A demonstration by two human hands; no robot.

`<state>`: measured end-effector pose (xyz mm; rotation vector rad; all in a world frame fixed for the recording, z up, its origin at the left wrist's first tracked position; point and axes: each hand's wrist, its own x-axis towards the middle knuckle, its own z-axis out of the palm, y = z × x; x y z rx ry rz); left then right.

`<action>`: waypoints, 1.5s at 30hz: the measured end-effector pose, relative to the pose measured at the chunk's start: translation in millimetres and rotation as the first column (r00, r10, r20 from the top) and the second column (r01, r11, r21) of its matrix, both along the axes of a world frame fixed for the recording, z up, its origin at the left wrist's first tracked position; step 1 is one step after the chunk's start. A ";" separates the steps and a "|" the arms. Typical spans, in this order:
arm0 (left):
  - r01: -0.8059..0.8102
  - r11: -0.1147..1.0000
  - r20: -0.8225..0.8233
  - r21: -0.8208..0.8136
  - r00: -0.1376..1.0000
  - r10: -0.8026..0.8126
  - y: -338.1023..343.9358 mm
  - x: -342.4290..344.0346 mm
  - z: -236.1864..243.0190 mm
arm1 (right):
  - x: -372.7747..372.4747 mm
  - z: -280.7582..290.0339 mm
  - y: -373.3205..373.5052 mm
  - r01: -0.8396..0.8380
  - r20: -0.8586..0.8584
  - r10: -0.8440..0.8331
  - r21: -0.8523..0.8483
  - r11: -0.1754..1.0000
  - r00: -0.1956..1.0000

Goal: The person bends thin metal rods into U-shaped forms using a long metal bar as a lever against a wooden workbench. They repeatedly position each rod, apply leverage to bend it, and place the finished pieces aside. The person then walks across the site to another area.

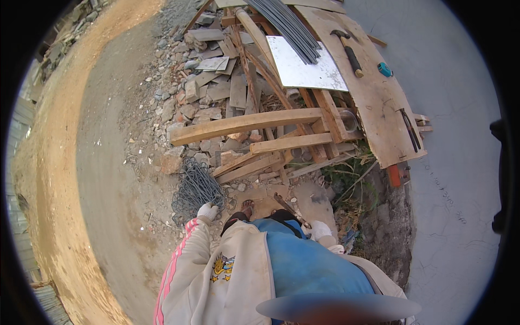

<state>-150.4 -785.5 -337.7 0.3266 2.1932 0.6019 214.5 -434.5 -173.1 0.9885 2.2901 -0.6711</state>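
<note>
My left hand [207, 211], in a white glove, is low at the edge of a tangled heap of grey wire [197, 187]. Its fingers look curled on the wire's near side. My right hand [320, 231], also gloved in white, hangs beside my right hip. A long, thin, dark brown piece [291, 209] points away from near that hand. Whether the right fingers grip it cannot be made out, since they are small and partly hidden.
Timber beams [249, 125] and broken rubble [192, 92] lie ahead. Grey rods [287, 27] rest on a white panel [295, 76]. A plywood board [374, 103] carries a hammer [349, 51], a teal tape measure [384, 69] and black-handled pincers [410, 130]. A grey wall [449, 162] stands right.
</note>
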 end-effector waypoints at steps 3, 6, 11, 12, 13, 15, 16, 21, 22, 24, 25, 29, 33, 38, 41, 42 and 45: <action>-0.064 0.997 -0.065 0.043 0.996 0.067 11.5 -14.7 10.2 | -34.3 35.1 16.0 -0.085 -0.041 0.083 -0.046 0.995 0.996; -0.084 0.987 -0.149 0.138 0.983 0.105 31.3 -13.4 21.5 | -67.1 87.8 29.0 -0.220 -0.226 0.198 -0.076 0.972 0.954; -0.080 0.996 -0.119 0.026 0.989 0.082 77.9 29.0 20.3 | -129.6 179.4 59.7 -0.357 -0.538 0.207 -0.189 0.915 0.817; -0.044 0.997 -0.089 0.056 0.995 0.049 87.3 42.2 18.5 | -131.5 191.6 69.2 -0.349 -0.595 0.102 -0.316 0.882 0.797; -0.010 0.999 -0.061 0.031 0.998 0.012 97.6 55.2 17.9 | -131.1 199.1 80.7 -0.321 -0.594 -0.009 -0.447 0.835 0.804; 0.073 0.995 -0.087 0.075 0.994 -0.067 112.5 81.9 26.6 | -124.8 197.3 93.6 -0.277 -0.551 -0.125 -0.588 0.759 0.825; 0.065 0.992 -0.100 0.108 0.994 -0.054 119.8 89.8 34.5 | -117.0 190.3 98.3 -0.263 -0.526 -0.126 -0.601 0.755 0.841; -0.039 0.969 -0.171 0.242 0.982 0.082 131.1 127.4 84.1 | -70.8 135.5 108.4 0.042 -0.566 -0.183 -0.253 0.966 0.804; -0.071 0.967 -0.177 0.244 0.977 0.117 130.4 130.2 92.9 | -62.6 134.5 120.2 -0.019 -0.638 -0.193 -0.309 0.951 0.745; -0.102 0.968 -0.197 0.231 0.969 0.149 125.7 132.1 108.1 | -68.6 135.6 135.9 0.026 -0.639 -0.300 -0.401 0.916 0.709; -0.125 0.963 -0.211 0.237 0.961 0.177 124.3 134.1 114.1 | -73.4 140.9 144.1 0.094 -0.585 -0.383 -0.463 0.882 0.715; -0.239 0.939 -0.257 0.246 0.918 0.301 124.1 145.5 137.1 | -105.1 174.1 172.3 -0.022 -0.709 -0.449 -0.547 0.837 0.544; -0.246 0.921 -0.293 0.302 0.895 0.336 131.0 168.1 150.3 | -148.0 201.4 211.6 -0.026 -0.727 -0.491 -0.571 0.820 0.480; -0.337 0.909 -0.196 0.245 0.901 0.387 108.9 209.1 110.9 | -217.8 196.2 271.1 0.002 -0.796 -0.400 -0.448 0.894 0.454; -0.303 0.949 -0.138 0.091 0.939 0.314 60.8 245.2 60.7 | -242.7 180.9 305.9 0.052 -0.808 -0.380 -0.401 0.915 0.450; -0.202 0.978 -0.157 0.047 0.966 0.206 37.5 258.3 44.1 | -258.8 177.4 316.0 0.013 -0.817 -0.347 -0.385 0.923 0.460; -0.267 0.954 -0.108 -0.137 0.961 0.253 -16.9 303.7 1.1 | -279.8 162.7 338.0 0.033 -0.792 -0.418 -0.452 0.892 0.445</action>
